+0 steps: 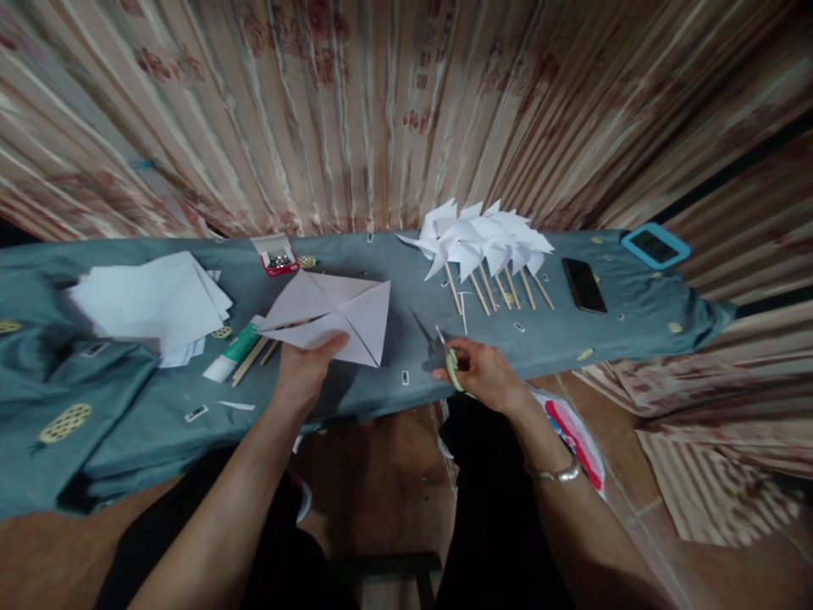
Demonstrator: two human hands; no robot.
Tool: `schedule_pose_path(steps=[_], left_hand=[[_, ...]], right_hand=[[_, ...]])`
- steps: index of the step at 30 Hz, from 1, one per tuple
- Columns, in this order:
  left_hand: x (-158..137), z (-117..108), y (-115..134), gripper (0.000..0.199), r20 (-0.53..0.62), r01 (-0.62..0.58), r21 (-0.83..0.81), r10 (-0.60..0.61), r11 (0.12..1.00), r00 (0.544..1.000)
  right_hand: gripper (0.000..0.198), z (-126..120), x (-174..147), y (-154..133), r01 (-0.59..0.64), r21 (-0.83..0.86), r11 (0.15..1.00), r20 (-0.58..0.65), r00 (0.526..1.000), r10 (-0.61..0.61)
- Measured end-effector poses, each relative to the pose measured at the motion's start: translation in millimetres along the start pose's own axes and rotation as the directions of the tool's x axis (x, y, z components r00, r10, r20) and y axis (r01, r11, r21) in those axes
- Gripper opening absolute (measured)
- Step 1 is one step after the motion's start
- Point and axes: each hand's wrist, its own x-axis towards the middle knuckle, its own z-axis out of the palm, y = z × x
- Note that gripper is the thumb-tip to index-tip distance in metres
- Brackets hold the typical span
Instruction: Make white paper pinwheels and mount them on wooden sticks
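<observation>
My left hand [308, 368] pinches a square of white paper [356, 309] by its near edge, thumb on top. Slits run in from the paper's corners toward the middle, and one of them gapes a little. In my right hand [479, 368] is a pair of scissors [452, 366] with pale green handles, held low over the cloth to the right of the paper. The blades point away from me; whether they are apart is too small to tell. Beneath the paper's left side stick out several wooden sticks [251, 360] and a green and white glue tube [235, 349].
A stack of white paper [149, 301] lies at the left. Behind the cut square sits a small red box of metal pins [278, 258]. Several paper pinwheels [486, 241] on sticks lie right of centre, beside a black phone [583, 285] and a blue-framed device [655, 246]. Paper scraps [235, 406] dot the cloth.
</observation>
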Motion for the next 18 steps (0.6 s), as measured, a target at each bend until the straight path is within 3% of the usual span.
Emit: schedule_pose_path(steps=[5, 11, 15, 18], left_hand=[[-9.6, 5.6, -10.6, 0.038, 0.101, 0.017, 0.158, -0.034, 0.987, 0.994], [-16.0, 13.1, -21.1, 0.028, 0.281, -0.064, 0.334, -0.035, 0.940, 0.959], [-10.6, 9.3, -17.9, 0.040, 0.360, -0.159, 0.373, 0.016, 0.914, 0.933], [-4.1, -4.7, -7.9, 0.069, 0.359, -0.217, 0.445, 0.049, 0.869, 0.932]], right_hand=[[0.051, -4.7, 12.9, 0.3, -0.169, -0.386, 0.907, -0.138, 0.983, 0.124], [0.039, -3.1, 35.5, -10.6, -0.206, -0.485, 0.850, -0.173, 0.975, 0.138], [0.035, -5.6, 44.8, -14.1, -0.204, -0.512, 0.835, -0.172, 0.976, 0.133], [0.034, -6.5, 46.7, -11.7, -0.207, -0.515, 0.832, -0.181, 0.975, 0.131]])
